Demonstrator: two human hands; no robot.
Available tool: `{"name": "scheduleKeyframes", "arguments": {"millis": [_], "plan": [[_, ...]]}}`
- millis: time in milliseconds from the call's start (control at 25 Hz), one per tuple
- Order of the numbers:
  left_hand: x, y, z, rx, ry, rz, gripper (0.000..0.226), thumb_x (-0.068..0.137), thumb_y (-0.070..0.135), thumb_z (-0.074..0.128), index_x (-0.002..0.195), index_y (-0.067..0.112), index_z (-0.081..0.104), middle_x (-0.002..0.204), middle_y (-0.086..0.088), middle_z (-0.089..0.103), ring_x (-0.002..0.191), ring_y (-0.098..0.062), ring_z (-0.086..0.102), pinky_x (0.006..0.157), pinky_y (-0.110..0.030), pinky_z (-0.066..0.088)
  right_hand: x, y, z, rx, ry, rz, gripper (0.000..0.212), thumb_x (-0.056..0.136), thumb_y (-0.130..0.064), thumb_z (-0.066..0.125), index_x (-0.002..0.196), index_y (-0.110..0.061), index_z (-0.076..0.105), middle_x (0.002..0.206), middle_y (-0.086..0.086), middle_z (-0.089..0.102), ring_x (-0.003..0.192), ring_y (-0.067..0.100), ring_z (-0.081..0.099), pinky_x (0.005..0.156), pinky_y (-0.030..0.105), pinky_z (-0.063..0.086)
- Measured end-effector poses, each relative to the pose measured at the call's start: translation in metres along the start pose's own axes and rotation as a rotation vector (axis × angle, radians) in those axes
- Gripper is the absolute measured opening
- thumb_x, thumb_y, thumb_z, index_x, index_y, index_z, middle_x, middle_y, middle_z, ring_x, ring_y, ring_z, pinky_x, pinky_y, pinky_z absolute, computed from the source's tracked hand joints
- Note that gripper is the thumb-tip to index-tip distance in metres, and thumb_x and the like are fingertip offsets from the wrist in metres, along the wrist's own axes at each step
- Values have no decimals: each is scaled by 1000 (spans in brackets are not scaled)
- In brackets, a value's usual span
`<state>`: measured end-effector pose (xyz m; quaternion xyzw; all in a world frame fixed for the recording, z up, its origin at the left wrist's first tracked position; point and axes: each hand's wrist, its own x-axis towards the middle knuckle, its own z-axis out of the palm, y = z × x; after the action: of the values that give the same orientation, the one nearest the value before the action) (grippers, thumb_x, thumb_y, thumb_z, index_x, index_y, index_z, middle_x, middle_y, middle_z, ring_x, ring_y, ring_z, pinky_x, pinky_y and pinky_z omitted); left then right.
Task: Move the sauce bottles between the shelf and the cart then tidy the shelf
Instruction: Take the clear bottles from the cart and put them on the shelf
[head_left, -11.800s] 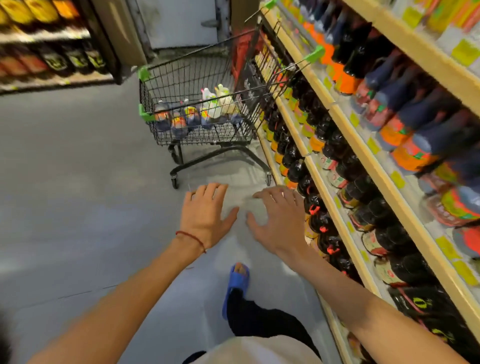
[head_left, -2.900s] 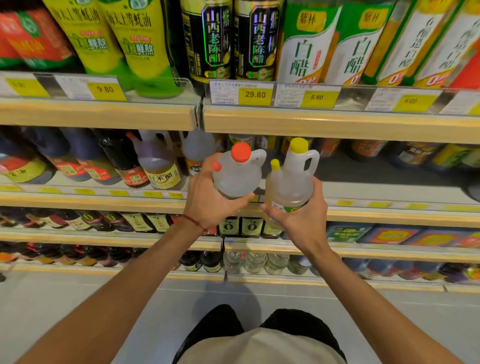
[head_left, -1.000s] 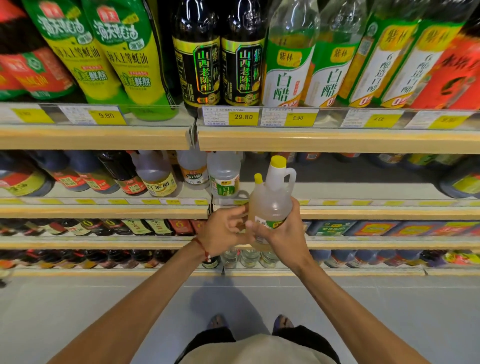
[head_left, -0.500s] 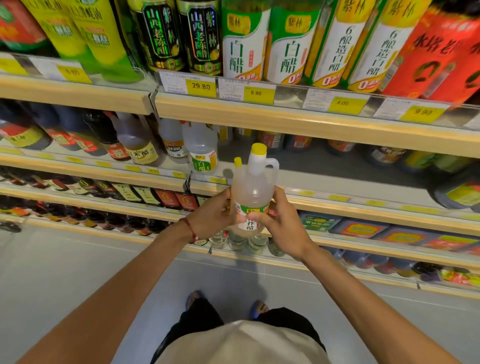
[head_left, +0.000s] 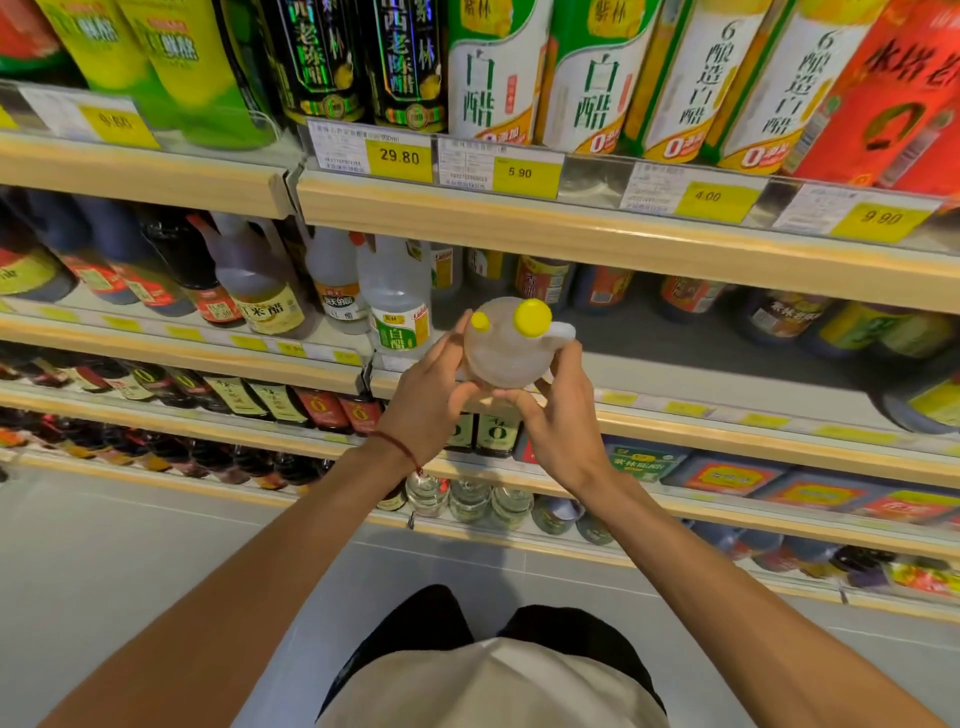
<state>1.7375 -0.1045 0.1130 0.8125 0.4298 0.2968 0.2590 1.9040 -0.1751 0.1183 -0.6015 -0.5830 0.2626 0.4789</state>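
A clear vinegar bottle (head_left: 506, 345) with two yellow caps and a side handle is held between both my hands at the front edge of the second shelf (head_left: 727, 384). My left hand (head_left: 431, 400) grips its left side and my right hand (head_left: 558, 410) grips its right side and base. The bottle tilts toward me, caps facing the camera. Just to its left stands a clear bottle with a green label and red cap (head_left: 397, 296) on the same shelf. The cart is out of view.
Tall vinegar bottles fill the top shelf (head_left: 597, 228) behind price tags. Dark sauce bottles (head_left: 156, 280) line the second shelf at left, more sit at its back right. A bare stretch of shelf lies right of my hands. Lower shelves hold small bottles and flat tins.
The bottle has risen from in front of the lower shelf to the second shelf's edge and tipped its caps toward me. Both hands still hold it.
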Motion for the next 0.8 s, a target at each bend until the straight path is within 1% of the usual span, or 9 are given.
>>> {"name": "scheduleKeyframes", "arguments": {"millis": [80, 120, 240, 320, 440, 560, 640, 720, 800], "plan": [[11, -13, 6, -24, 48, 56, 58, 94, 3, 55, 148, 4, 35, 150, -11, 40, 137, -22, 41, 110, -33, 38, 13, 8, 11, -10, 32, -52, 62, 97, -9, 68, 147, -10, 33, 138, -7, 50, 126, -3, 50, 101, 17, 48], [16, -22, 10, -43, 77, 78, 56, 95, 2, 53, 148, 2, 34, 151, -12, 38, 140, -23, 38, 114, -37, 36, 21, 13, 15, -11, 39, -71, 62, 97, -7, 66, 148, -11, 32, 138, -11, 48, 127, -4, 48, 102, 17, 47], [32, -41, 20, -45, 161, 79, 51, 96, 2, 48, 146, -1, 36, 147, -16, 41, 139, -27, 39, 114, -44, 34, 46, 35, 30, -52, 89, -130, 56, 97, -7, 67, 143, -13, 36, 136, -2, 51, 125, 10, 53, 102, 29, 51], [44, -50, 27, -33, 187, 76, 49, 93, -2, 50, 142, -1, 42, 139, -16, 49, 132, -24, 45, 114, -37, 35, 60, 49, 38, -69, 107, -142, 47, 97, -9, 68, 134, -17, 40, 128, 6, 55, 118, 17, 57, 96, 35, 53], [60, -59, 34, 3, 198, 42, 31, 88, -6, 53, 118, 3, 53, 110, -8, 55, 104, -20, 51, 92, -26, 41, 78, 66, 47, -97, 119, -106, 38, 97, -17, 71, 123, -20, 42, 119, 9, 58, 112, 21, 58, 90, 36, 53], [69, -65, 39, 44, 214, -40, 13, 90, -2, 54, 93, 9, 48, 92, -3, 47, 87, -18, 44, 74, -28, 36, 96, 84, 58, -164, 82, -35, 38, 95, -32, 72, 118, -11, 51, 115, 10, 65, 111, 27, 60, 90, 37, 51], [75, -68, 43, 69, 214, -80, 10, 93, 2, 53, 88, 8, 47, 88, -10, 49, 87, -26, 45, 73, -32, 33, 106, 91, 64, -219, 89, 9, 36, 96, -43, 69, 98, -11, 52, 99, 9, 64, 98, 28, 60, 80, 41, 50], [83, -69, 45, 106, 211, -133, 10, 97, 7, 51, 90, 1, 53, 91, -20, 54, 92, -34, 48, 75, -36, 32, 111, 89, 68, -226, 138, 74, 44, 98, -41, 69, 74, -18, 41, 73, 2, 52, 75, 25, 50, 66, 39, 40], [88, -68, 47, 134, 197, -178, 18, 99, 9, 48, 91, -5, 55, 95, -25, 56, 95, -38, 48, 77, -38, 32, 115, 86, 69, -240, 170, 69, 42, 99, -33, 69, 71, -18, 41, 66, 6, 54, 68, 29, 50, 62, 42, 42]]}}
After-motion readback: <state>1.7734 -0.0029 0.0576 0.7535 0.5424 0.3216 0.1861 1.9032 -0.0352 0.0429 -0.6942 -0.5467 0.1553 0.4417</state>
